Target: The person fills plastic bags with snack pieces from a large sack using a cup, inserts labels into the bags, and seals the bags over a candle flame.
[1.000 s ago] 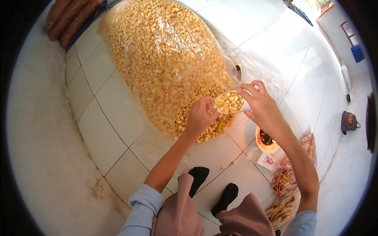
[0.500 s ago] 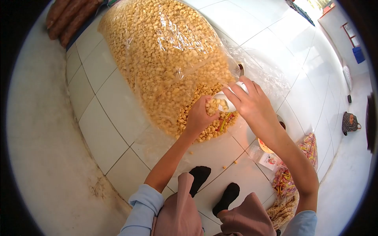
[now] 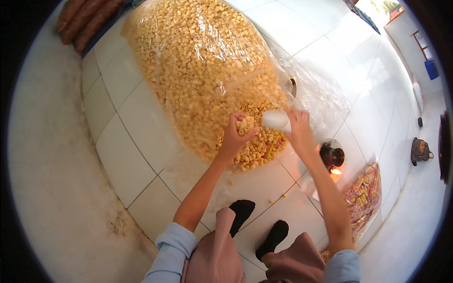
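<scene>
My left hand [image 3: 238, 137] is closed around a small clump of pale yellow snack pieces [image 3: 245, 125]. Whether a thin clear bag surrounds them I cannot tell. My right hand [image 3: 299, 126], a little blurred, grips a white cup [image 3: 275, 120] that lies tilted sideways, its end near the left hand's fingers. Both hands are over the mouth of a big clear plastic bag [image 3: 203, 61] full of puffed, ring-like snack pieces. Among loose snacks [image 3: 252, 158] at that mouth, something red and yellow-green [image 3: 270, 148] shows.
To the right, a small flame [image 3: 336, 171] burns beside a dark round object [image 3: 331, 153]. Below it sits a clear bag of red and yellow packets [image 3: 363, 193]. Several brown bundles [image 3: 89, 19] stand upper left by the wall. Loose snack bits [image 3: 271, 201] lie near my feet.
The white cup has moved slightly down and swung from being tipped at the left hand to lying sideways, a little apart. My right forearm has shifted left, uncovering the flame.
</scene>
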`<state>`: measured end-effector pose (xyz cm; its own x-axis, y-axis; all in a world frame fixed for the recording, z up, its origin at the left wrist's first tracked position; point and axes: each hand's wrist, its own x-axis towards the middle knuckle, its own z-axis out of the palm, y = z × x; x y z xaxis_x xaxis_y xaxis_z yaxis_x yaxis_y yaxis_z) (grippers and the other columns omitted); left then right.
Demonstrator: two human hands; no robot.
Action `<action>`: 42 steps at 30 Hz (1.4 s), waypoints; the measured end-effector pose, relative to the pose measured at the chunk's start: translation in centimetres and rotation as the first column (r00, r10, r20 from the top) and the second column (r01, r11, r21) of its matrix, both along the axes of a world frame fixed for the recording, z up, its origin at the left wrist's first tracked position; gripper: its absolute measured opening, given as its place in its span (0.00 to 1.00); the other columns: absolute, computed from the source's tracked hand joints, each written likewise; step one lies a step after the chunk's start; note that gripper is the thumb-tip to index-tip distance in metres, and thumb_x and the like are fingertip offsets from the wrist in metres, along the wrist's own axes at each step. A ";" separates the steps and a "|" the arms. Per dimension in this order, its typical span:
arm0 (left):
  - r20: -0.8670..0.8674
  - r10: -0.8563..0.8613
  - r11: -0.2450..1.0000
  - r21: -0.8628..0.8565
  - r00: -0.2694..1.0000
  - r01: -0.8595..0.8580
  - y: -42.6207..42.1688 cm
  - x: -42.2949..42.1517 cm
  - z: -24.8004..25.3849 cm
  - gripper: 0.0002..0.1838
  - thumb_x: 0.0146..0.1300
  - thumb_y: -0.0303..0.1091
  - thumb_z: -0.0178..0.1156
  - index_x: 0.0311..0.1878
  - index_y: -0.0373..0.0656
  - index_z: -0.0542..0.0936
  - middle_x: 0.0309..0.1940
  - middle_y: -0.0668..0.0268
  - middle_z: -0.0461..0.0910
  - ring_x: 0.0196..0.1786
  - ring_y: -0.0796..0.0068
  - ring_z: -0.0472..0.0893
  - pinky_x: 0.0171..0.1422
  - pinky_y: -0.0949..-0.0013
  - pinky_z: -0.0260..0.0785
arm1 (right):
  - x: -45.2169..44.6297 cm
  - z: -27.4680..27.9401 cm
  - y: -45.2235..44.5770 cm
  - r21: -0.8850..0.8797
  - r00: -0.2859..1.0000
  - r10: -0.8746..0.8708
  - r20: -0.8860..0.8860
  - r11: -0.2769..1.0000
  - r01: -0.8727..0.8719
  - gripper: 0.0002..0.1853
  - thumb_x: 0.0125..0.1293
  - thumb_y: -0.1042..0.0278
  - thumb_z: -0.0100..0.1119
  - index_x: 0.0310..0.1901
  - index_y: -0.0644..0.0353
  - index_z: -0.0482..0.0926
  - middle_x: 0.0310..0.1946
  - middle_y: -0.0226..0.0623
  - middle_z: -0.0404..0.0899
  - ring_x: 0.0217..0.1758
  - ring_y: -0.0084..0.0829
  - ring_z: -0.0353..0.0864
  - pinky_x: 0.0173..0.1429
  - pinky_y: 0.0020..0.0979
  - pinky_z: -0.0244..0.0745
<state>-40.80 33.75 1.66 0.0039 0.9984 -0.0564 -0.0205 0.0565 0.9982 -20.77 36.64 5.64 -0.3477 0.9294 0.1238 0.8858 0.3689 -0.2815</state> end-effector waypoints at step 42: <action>-0.015 -0.675 0.637 0.493 0.738 0.592 -14.2 17.1 30.8 0.15 0.53 0.35 0.63 0.42 0.37 0.75 0.27 0.71 0.77 0.30 0.87 0.74 0.35 0.79 0.67 | 11.0 36.6 -25.3 0.363 0.776 0.024 -0.630 0.893 0.267 0.05 0.65 0.72 0.44 0.40 0.62 0.68 0.43 0.35 0.69 0.41 0.26 0.73 0.41 0.26 0.74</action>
